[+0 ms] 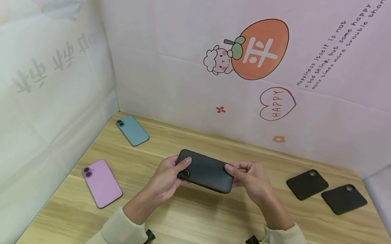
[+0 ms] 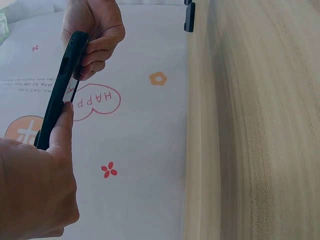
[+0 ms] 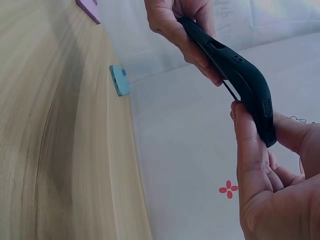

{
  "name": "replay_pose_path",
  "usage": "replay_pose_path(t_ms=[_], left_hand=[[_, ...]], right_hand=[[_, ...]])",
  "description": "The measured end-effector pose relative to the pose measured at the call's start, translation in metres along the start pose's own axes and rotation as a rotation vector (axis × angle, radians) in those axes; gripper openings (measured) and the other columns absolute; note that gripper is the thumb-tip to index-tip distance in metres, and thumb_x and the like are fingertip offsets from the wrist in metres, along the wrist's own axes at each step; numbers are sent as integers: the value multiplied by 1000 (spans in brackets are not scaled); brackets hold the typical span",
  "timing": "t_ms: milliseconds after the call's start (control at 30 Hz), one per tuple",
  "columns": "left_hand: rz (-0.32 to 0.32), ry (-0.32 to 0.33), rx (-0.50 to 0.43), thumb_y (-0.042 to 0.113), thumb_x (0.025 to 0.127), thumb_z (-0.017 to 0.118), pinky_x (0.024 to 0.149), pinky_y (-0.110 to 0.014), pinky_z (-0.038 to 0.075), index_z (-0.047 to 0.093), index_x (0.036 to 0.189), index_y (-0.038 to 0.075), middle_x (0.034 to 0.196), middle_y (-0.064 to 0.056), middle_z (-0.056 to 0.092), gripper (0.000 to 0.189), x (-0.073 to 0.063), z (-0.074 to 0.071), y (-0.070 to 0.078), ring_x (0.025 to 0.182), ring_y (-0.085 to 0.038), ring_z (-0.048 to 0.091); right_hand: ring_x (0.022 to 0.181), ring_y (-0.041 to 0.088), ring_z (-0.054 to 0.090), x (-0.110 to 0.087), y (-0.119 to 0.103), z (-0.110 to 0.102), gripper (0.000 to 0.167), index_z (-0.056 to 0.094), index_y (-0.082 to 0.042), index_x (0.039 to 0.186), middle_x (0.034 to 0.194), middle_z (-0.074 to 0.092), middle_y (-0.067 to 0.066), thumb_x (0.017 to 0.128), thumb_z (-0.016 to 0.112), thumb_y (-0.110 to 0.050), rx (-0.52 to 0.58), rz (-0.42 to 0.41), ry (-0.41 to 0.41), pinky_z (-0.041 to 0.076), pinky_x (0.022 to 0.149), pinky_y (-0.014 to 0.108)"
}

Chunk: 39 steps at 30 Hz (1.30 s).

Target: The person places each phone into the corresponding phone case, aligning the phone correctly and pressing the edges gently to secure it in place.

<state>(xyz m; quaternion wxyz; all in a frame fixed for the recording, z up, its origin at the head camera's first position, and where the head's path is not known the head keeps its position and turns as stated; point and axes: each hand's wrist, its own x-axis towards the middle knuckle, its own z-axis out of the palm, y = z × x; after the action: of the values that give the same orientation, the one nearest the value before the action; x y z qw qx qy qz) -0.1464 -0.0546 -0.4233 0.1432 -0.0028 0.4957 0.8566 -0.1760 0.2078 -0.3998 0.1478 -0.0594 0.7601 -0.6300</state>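
Was standing in the room for this one, so fwiw: the black case (image 1: 208,173) was up in the air over the middle of the tabletop (image 1: 198,232), camera end toward the left hand (image 1: 165,179). That hand's grip was pinching the camera end, thumb on the back, fingers underneath. The right hand (image 1: 254,181) had its own grip pinching the opp. end, thumb on top, fingers below. From the right wrist cam the case looked bowed, w/ a thin dark edge sitting apart from it; couldn't tell if that was a phone or just the case's rim.

Seemed like a case-flexing step to me. Imo doing it well meant left grip firm as the anchor, thumb beside the camera spot and not on it, right grip working one corner at a time w/ steady pressure, no yanking. Too much bend prob risked a warped rim or sth popping loose, so staying low over the tabletop was smart tbh.

Btw the blue phone (image 1: 134,132) and pink phone (image 1: 104,186) lay on the left, a spare case (image 1: 306,187) and a second spare (image 1: 343,201) on the right.
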Motion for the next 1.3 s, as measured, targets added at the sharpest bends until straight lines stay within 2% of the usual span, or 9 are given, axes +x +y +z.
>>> replay_pose_path(t_ms=[300, 567, 733, 900, 967, 1167, 1300], left_hand=[[2, 6, 0, 14, 114, 49, 104, -46, 57, 48, 145, -10, 145, -25, 54, 40, -1, 2, 2, 130, -30, 62], [17, 26, -7, 14, 113, 51, 101, -46, 58, 48, 146, -11, 143, -26, 55, 41, -2, 1, 3, 129, -32, 63], [30, 43, -7, 14, 114, 50, 100, -44, 59, 49, 146, -11, 143, -26, 56, 41, -1, 0, 2, 128, -30, 64], [42, 42, -12, 13, 114, 48, 100, -43, 59, 48, 147, -10, 146, -26, 55, 40, -1, 0, 3, 131, -33, 62], [44, 37, -10, 12, 114, 47, 100, -44, 58, 47, 147, -10, 147, -27, 54, 40, -1, 0, 4, 132, -34, 62], [52, 36, -8, 12, 114, 47, 103, -47, 56, 47, 147, -12, 149, -28, 51, 40, -1, 1, 3, 135, -35, 59], [52, 35, -5, 12, 115, 47, 105, -49, 55, 47, 147, -11, 149, -28, 51, 40, 0, 1, 2, 134, -34, 58]], right_hand=[[68, 14, 72, -3, 0, -1, 16, 75, -1, 90, 79, 74, 2, 102, 72, -11, 87, -26, -37, 65, 69, 31], [75, 14, 71, -5, 0, 5, 14, 74, -4, 94, 87, 74, 2, 104, 71, -13, 155, -26, -44, 63, 71, 30], [81, 16, 73, -7, 1, 7, 17, 74, 0, 101, 95, 74, 6, 104, 71, -17, 161, 15, -59, 65, 77, 33], [90, 27, 79, -16, 4, 10, 30, 70, 11, 116, 106, 76, 15, 105, 69, -18, 161, 50, -131, 65, 86, 41], [93, 30, 79, -19, 6, 11, 34, 67, 13, 118, 106, 77, 18, 106, 68, -18, 165, 52, -156, 64, 88, 43], [92, 28, 80, -22, 10, 14, 32, 66, 14, 115, 102, 77, 26, 106, 68, -16, 173, 57, -199, 62, 90, 49], [93, 27, 80, -24, 13, 15, 31, 66, 13, 114, 103, 77, 27, 106, 68, -17, 188, 78, -221, 62, 90, 47]])
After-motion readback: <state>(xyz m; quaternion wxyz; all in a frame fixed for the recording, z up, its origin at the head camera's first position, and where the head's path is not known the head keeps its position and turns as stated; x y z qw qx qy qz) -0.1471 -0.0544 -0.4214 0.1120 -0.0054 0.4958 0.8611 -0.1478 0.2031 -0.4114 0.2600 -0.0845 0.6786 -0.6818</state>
